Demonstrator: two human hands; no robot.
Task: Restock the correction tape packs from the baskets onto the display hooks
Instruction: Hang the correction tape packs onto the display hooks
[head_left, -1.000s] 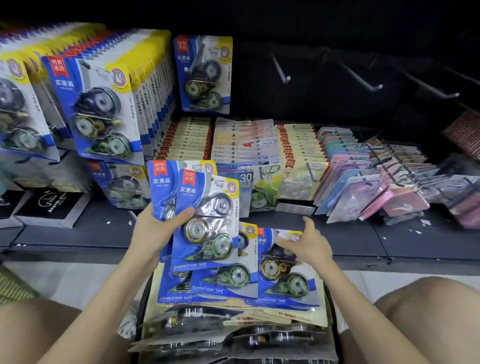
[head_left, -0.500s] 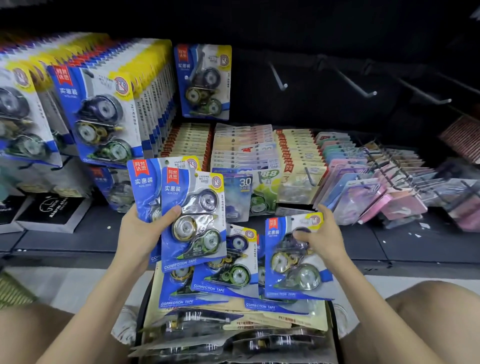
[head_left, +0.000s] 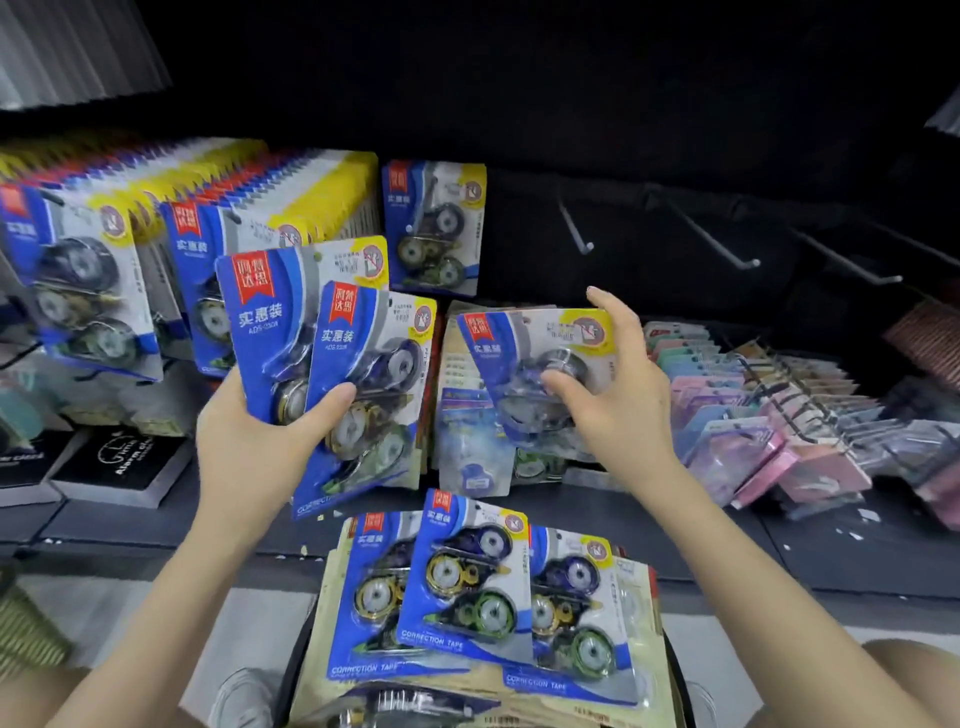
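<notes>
— Where are the packs?
— The left hand (head_left: 244, 447) grips two packs (head_left: 311, 353), fanned, thumb across the front one. The right hand (head_left: 618, 395) pinches a third pack (head_left: 524, 364), thumb on the blister, fingers behind its top edge. The stacked packs (head_left: 467, 587) lie nearest us.
— And the target?
— Probably the bare hook (head_left: 576, 228), just above and beyond the right hand, tip pointing toward us. The third pack stands roughly upright, top leaning left, so it likely needs squaring first. The right hand is nearer.
</notes>
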